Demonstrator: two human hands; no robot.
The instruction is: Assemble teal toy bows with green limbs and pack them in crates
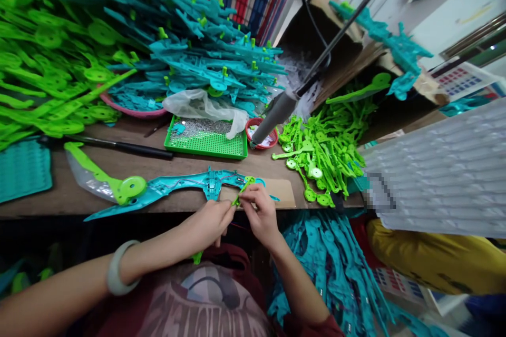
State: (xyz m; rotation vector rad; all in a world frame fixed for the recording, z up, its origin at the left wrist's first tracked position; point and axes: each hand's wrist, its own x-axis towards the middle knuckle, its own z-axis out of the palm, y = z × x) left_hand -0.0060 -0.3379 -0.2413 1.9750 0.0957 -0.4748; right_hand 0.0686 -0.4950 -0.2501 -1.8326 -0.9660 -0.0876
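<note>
A long teal plastic bow-shaped shell (158, 185) lies inner side up along the table's front edge, with a thin wire running in it. On its left end rests a lime-green arm with a round disc (132, 188). My left hand (215, 219) is closed, its fingertips at the lower end of a narrow lime-green plastic part (244, 190). My right hand (261, 213) pinches the same part from the right, over the shell's right end. A thin reddish wire hangs below the hands. A cardboard sheet (282, 189) lies under the shell's right end.
Lime-green parts (43, 52) and teal shells (190, 31) are heaped behind. A green tray (205, 150) of small metal pieces, a red basket (271, 142) and a grey pole (276, 116) stand mid-table. More green parts (320, 147) lie right. A person's yellow sleeve (435, 260) is at right.
</note>
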